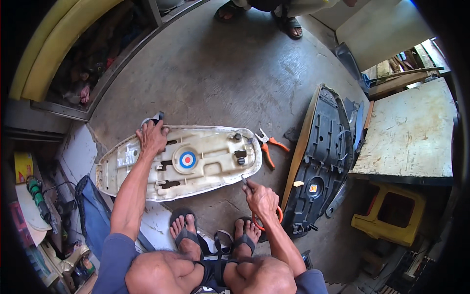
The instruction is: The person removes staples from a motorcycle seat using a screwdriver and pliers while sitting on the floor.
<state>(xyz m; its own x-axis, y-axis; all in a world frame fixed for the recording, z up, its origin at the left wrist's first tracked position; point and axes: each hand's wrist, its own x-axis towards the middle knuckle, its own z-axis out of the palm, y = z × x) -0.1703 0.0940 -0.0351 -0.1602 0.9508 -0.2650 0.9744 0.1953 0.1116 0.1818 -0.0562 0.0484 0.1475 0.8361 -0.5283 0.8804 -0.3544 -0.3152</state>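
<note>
A cream plastic motorcycle seat base [205, 157] lies upside down on the concrete floor in front of my feet, with a round red, white and blue sticker in its middle. My left hand [152, 137] presses flat on its far edge. My right hand [262, 198] grips a tool with orange handles [267, 223], its tip touching the near right edge of the base. A second pair of orange-handled pliers [268, 147] lies on the floor just right of the base.
A black seat pan [323, 161] leans on edge at the right beside a worn white board [411, 132]. A yellow stool [389, 213] lies lower right. Another person's sandalled feet [289, 22] stand at the top. A green power tool [36, 193] sits at left.
</note>
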